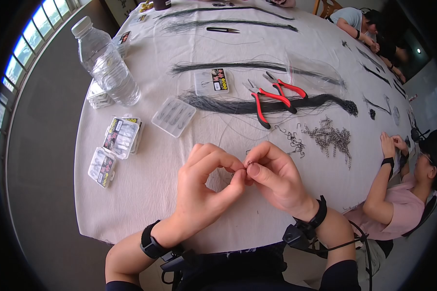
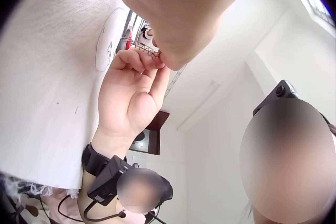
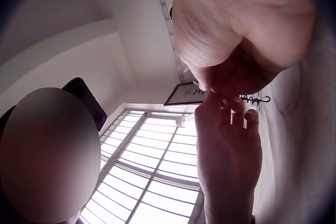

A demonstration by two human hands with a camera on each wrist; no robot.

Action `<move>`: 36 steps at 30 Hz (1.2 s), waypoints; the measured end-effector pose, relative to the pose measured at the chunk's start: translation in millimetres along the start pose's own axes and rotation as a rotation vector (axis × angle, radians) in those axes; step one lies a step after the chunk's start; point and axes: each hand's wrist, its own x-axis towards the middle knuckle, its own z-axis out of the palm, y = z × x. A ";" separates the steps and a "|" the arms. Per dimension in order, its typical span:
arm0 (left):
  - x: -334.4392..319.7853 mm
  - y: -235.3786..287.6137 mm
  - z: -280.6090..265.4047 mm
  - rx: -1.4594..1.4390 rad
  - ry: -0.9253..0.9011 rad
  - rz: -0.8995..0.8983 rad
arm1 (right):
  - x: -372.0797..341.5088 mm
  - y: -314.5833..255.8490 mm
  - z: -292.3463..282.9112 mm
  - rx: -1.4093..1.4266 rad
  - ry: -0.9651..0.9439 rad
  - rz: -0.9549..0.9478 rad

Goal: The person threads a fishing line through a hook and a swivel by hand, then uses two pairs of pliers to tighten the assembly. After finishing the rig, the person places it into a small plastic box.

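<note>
In the head view my left hand (image 1: 204,182) and right hand (image 1: 281,184) meet over the near part of the table, thumb and fingertips pinched together. Between them they hold a small fishing hook with a coiled wire spring; its end shows at the right fingertips. Seen from the left wrist, the coil spring (image 2: 145,49) sticks out past the pinching fingers. The right wrist view shows the spring hook (image 3: 255,99) beside the fingers, its bent tip pointing outward. Fingertips hide the rest. Just beyond the hands lie loose hooks (image 1: 294,140) and a pile of small dark metal links (image 1: 330,136).
Two red-handled pliers (image 1: 277,97) lie over a bundle of black strands (image 1: 228,104). An open clear case (image 1: 174,117), stacked hook boxes (image 1: 123,137) and a water bottle (image 1: 107,68) stand at left. Snips (image 1: 222,30) lie farther back. A person in pink (image 1: 398,203) sits at right.
</note>
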 end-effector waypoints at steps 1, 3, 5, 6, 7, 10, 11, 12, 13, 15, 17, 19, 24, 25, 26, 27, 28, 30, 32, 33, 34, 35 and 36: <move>0.2 0.0 -0.3 0.000 0.001 0.000 | -0.1 -0.8 0.9 -0.023 0.003 0.000; 0.5 0.1 -0.9 0.025 -0.007 0.020 | -0.1 -1.1 1.1 -0.047 0.006 0.000; 1.2 0.9 -2.0 0.037 -0.009 0.027 | 0.5 -0.5 0.3 -0.071 -0.018 -0.009; 1.4 1.3 -2.4 0.049 -0.012 0.035 | 0.6 -0.2 -0.1 -0.071 -0.019 -0.009; 1.2 1.5 -2.5 0.048 -0.012 0.035 | 0.8 0.0 -0.4 -0.077 -0.021 -0.011; 0.9 1.7 -2.6 0.037 -0.017 0.014 | 1.4 1.1 -0.8 -0.080 -0.022 -0.018; 0.8 1.6 -2.7 0.031 -0.019 0.004 | 1.5 1.4 -0.8 -0.078 -0.021 -0.023; 0.8 1.4 -2.7 0.024 -0.021 -0.007 | 1.5 1.4 -0.8 -0.078 -0.021 -0.023; 0.7 0.5 -2.4 0.024 -0.021 -0.007 | 1.4 1.3 -0.9 -0.070 -0.015 -0.017; 0.4 -1.9 -1.7 -0.001 -0.005 0.019 | 1.4 1.0 -1.5 -0.062 -0.009 -0.011; 0.7 -2.1 -1.7 -0.018 -0.007 0.015 | 1.2 0.7 -2.7 -0.042 -0.009 -0.009; 1.0 -2.6 -1.8 -0.036 -0.009 0.012 | 0.7 -0.6 -2.4 -0.040 -0.008 0.000; 2.3 -2.9 -2.8 -0.052 -0.030 -0.017 | 0.4 -2.0 -1.8 -0.041 -0.010 0.014; 2.6 -2.7 -3.3 -0.052 -0.030 -0.017 | 0.3 -2.1 -2.0 -0.039 -0.014 0.015; 2.8 -2.5 -3.8 -0.036 -0.043 -0.028 | 0.4 -2.0 -2.1 -0.038 -0.018 0.015; 3.0 -2.4 -4.2 -0.021 -0.056 -0.038 | 0.5 -1.8 -2.2 -0.038 -0.018 0.016; 3.1 -2.5 -4.6 -0.021 -0.056 -0.038 | 0.6 -1.5 -2.3 -0.043 -0.022 0.011; 3.2 -2.5 -5.1 -0.036 -0.098 -0.068 | 0.8 -1.6 -2.3 -0.049 -0.027 0.007; 3.2 0.0 -4.9 -0.034 -0.101 -0.078 | 0.9 -2.3 -2.3 -0.071 -0.040 -0.002; 3.2 1.1 -4.7 -0.032 -0.103 -0.088 | 1.1 -2.3 -2.4 -0.071 -0.039 -0.001; 3.1 1.5 -4.6 -0.032 -0.103 -0.088 | 1.3 -2.0 -2.5 -0.081 -0.048 -0.007; 2.9 1.7 -4.7 -0.031 -0.100 -0.089 | 1.5 -1.6 -2.7 -0.091 -0.056 -0.012; 2.7 1.7 -4.6 -0.031 -0.098 -0.090 | 1.7 -0.9 -3.6 -0.091 -0.056 -0.012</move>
